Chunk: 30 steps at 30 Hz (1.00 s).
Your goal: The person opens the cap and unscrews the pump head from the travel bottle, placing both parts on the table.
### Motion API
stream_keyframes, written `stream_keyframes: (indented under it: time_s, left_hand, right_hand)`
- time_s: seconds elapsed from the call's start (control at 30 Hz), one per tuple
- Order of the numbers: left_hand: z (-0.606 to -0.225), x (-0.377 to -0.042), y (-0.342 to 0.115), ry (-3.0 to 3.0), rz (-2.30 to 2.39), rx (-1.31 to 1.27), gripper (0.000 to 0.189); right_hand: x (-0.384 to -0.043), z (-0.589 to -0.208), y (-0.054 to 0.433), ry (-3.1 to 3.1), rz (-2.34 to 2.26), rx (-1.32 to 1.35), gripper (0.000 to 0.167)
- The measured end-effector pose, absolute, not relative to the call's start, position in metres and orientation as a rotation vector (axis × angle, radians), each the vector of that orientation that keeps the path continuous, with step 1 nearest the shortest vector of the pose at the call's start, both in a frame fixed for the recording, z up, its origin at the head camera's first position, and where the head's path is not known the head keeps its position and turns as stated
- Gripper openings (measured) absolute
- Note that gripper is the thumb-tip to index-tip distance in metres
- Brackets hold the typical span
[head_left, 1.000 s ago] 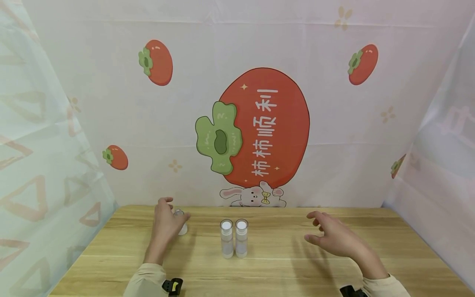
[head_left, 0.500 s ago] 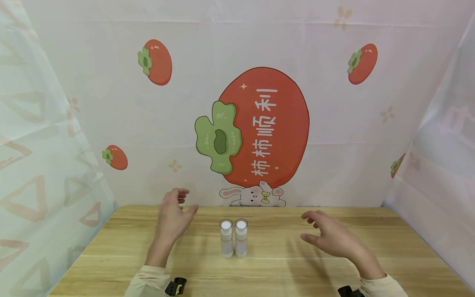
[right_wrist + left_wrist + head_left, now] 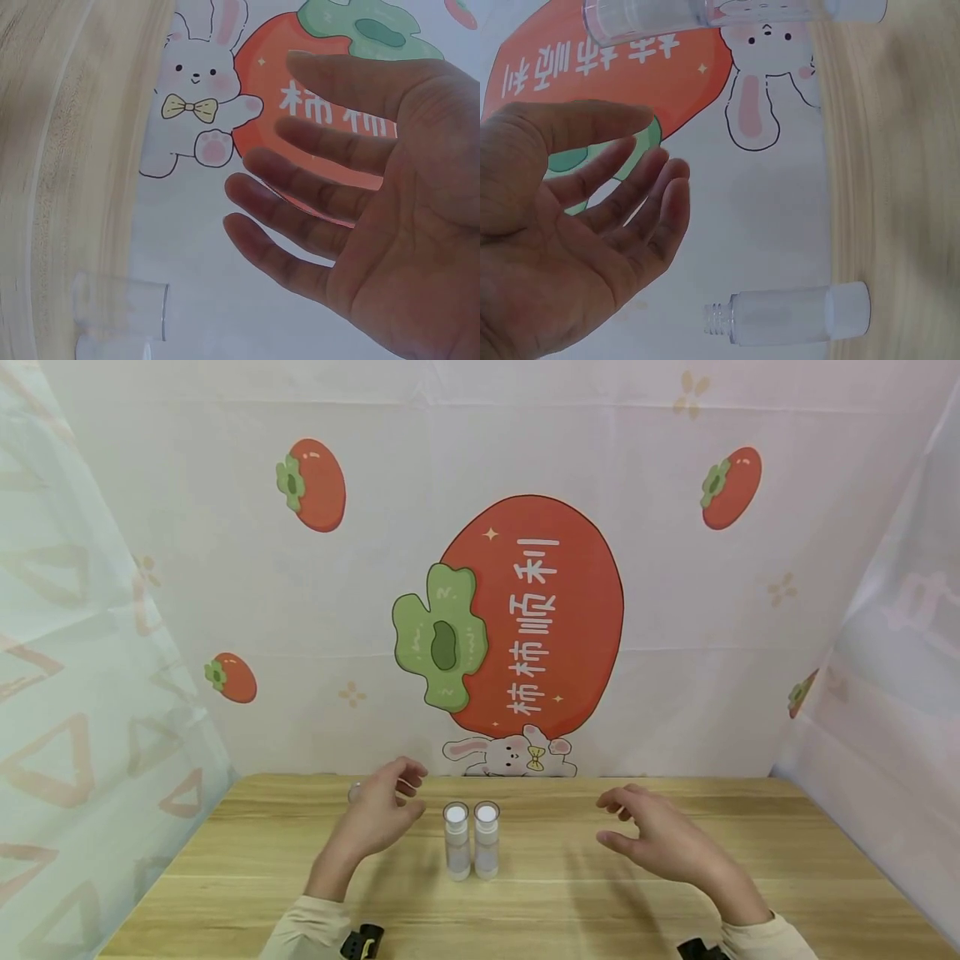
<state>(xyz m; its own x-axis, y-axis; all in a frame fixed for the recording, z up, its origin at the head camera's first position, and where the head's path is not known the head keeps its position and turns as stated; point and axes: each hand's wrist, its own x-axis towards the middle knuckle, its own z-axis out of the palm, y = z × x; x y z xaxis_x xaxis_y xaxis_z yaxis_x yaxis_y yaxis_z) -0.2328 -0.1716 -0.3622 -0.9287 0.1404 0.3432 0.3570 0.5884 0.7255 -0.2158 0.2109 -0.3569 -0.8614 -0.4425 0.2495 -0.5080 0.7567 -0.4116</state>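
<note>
Two slim clear bottles with white tops, a left one (image 3: 457, 845) and a right one (image 3: 487, 845), stand upright side by side mid-table. My left hand (image 3: 381, 814), empty with fingers loosely bent, hovers just left of them. Behind that hand, mostly hidden in the head view, is another bottle (image 3: 355, 791); the left wrist view shows an uncapped bottle (image 3: 780, 315) with a threaded neck and white base. My right hand (image 3: 663, 839) hangs over the table's right half, fingers apart, holding nothing. Low in the right wrist view are a clear cylinder (image 3: 124, 307) and a white piece.
The wooden table (image 3: 540, 918) meets an upright cloth backdrop (image 3: 675, 693) printed with persimmons and a rabbit. Pale cloth also hangs at the left and right sides. A dark wrist strap (image 3: 363, 942) shows at the left sleeve.
My left hand has moved right, off the rear-left bottle and toward the bottle pair. My right hand has drifted slightly left. Both standing bottles have stayed in place.
</note>
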Motion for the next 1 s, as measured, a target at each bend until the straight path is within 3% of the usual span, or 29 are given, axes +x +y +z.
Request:
stream_keyframes:
  time_s: [0.7,1.0]
  left_hand:
    - [-0.380,-0.236,-0.171,-2.834,-1.355,-0.966,0.045]
    - [-0.387,-0.237,-0.166,-2.865,-1.380,-0.980,0.048]
  right_hand:
    - [-0.215,-0.359,0.207,-2.797,0.689,0.870,0.032]
    - [-0.215,-0.362,0.206,-2.777,0.681,0.901,0.032]
